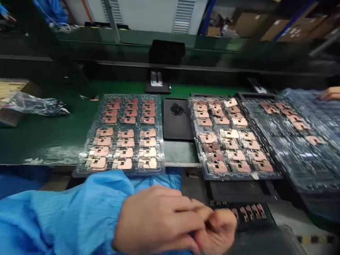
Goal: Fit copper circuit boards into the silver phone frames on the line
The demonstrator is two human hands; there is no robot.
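Note:
My left hand point(159, 219), in a blue sleeve point(69, 212), reaches across at the bottom of the view with its fingers curled. Its fingertips press against my right hand point(219, 230), which is closed too. Whatever lies between the fingers, if anything, is hidden and blurred. Just beyond the hands, a clear plastic tray point(160, 156) holds rows of copper-coloured circuit boards point(126, 142). Another tray point(198, 156) of such boards point(235, 154) lies to the right, slightly turned.
Between the trays sits a small black tray point(176, 127) with dark bits in it. Farther right is a partly filled tray point(300, 156), near another person's hand point(330, 94). A silvery bag point(39, 103) lies at left. Boards in a dark tray point(255, 214) show below the bench.

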